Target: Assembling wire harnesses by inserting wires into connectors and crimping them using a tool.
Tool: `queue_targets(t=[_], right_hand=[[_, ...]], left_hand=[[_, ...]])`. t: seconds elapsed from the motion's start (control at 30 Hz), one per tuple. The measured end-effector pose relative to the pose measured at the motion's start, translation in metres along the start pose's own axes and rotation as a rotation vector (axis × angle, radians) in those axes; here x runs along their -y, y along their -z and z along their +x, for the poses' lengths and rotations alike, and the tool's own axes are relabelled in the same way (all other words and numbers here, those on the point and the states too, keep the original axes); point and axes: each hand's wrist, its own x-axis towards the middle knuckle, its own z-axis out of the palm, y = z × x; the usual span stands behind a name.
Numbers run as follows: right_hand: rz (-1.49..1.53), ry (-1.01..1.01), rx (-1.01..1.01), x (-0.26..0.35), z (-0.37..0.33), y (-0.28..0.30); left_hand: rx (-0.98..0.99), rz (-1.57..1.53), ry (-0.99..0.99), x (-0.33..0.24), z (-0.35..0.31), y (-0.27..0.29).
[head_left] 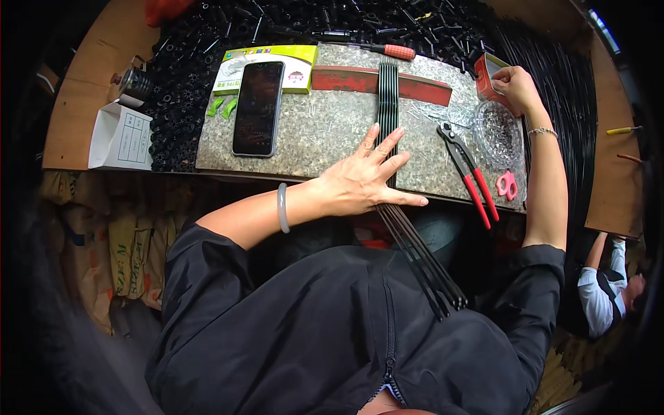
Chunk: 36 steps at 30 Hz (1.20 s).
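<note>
A row of thin black rods [388,86] lies across the red metal bar [346,79] on a speckled stone slab [311,149]; the near ends hang over the edge towards my lap. My left hand [356,176] rests flat on the rods with its fingers spread. At the slab's far right, my right hand [515,88] has its fingertips pinched at the opening of a small red box [483,77]. Whatever those fingers hold is too small to tell. Beside that forearm sits a clear glass bowl [478,144] of small metal pins. Red-handled pliers [460,155] lie left of it.
A phone [259,111] leans on a yellow-green box [301,59]. Pink-handled scissors [507,185] lie at the front right, a red-handled tool [399,52] at the back. Loose pins [429,111] are scattered about. Black parts [187,90] heap around the slab. Another person [602,294] is at far right.
</note>
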Motion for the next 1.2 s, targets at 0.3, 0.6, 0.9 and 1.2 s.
queue_targets(t=[0.3, 0.6, 0.9, 1.2], right_hand=[[-0.083, 0.064, -0.279, 0.004, -0.006, 0.001], [0.360, 0.396, -0.058, 0.115, -0.010, -0.059], [0.419, 0.277, 0.022, 0.124, -0.010, -0.066], [0.435, 0.265, 0.008, 0.127, -0.006, -0.073]], left_hand=[[-0.033, 0.048, -0.013, 0.007, 0.004, -0.009], [-0.009, 0.020, 0.008, 0.012, 0.003, -0.013], [-0.041, 0.023, 0.005, 0.012, 0.002, -0.015], [-0.023, 0.008, 0.006, 0.015, -0.001, -0.014]])
